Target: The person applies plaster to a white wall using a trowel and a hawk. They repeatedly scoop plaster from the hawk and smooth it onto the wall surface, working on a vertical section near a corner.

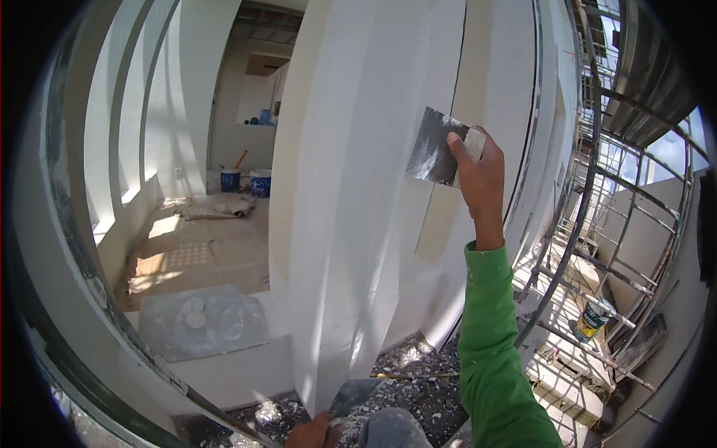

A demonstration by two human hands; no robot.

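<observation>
My right hand [482, 175], below a green sleeve, is raised in front of the white wall [336, 164]. Its fingers wrap the pale handle of a wide putty knife [427, 149], thumb pressed on the dark, white-smeared blade. The blade lies at or close to the wall, over a beige vertical strip; exact contact is hard to tell. Low at the bottom edge, my left hand [310, 431] is partly cut off. It is closed around a second putty knife, whose grey blade [355, 396] points away from me.
A grey board [216, 340] with white putty lumps [196, 317] rests on the low ledge at left. Beyond the opening stand blue buckets [230, 180] on a brown-covered floor. Scaffolding [594, 149] and a paint bucket [592, 319] are at right. White flakes litter the dark ground [426, 403].
</observation>
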